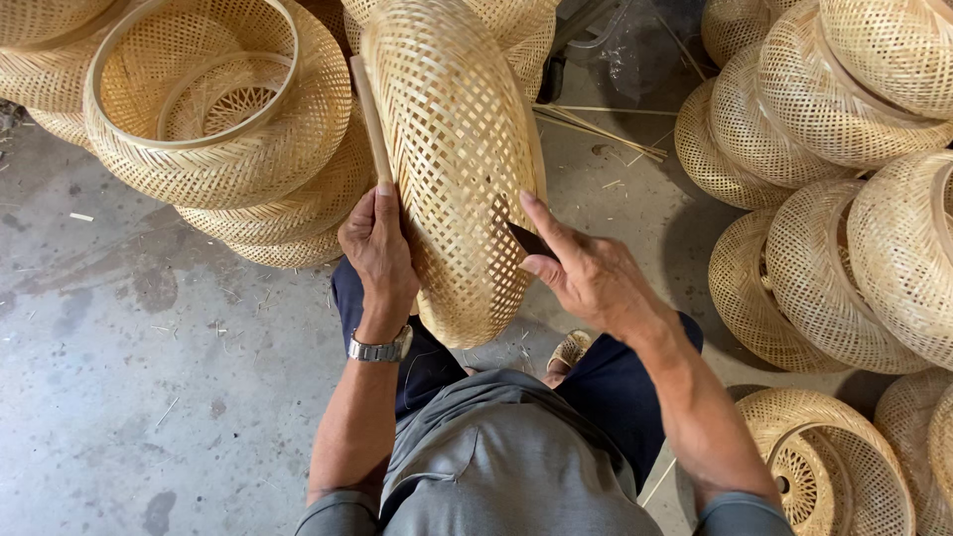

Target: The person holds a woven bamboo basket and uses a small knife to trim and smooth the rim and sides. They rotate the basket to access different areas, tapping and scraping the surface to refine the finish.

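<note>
Across the whole frame lies a grey concrete floor [149,377], rough and stained, with thin bamboo splinters on it. At the right side of the frame stands a big pile of woven bamboo lampshades [844,179], round and domed, all in pale straw colour with open lattice weave. Another pile of the same shades [218,119] fills the upper left; the top one shows its smooth bent rim and a smaller inner ring.

At the centre, standing on its edge over the person's lap, is the bamboo lampshade [462,169] being worked. Its weave is diagonal and open, and its shape is a flattened dome. The left hand [379,248] grips its left side, fingers closed around the rim together with a flat bamboo strip [372,119] that points up. The right hand [586,273] rests against the right side of the shade, thumb and curled fingers pinching a small dark blade [529,240] whose tip touches the weave. On the left wrist sits a metal wristwatch [380,348].
</note>
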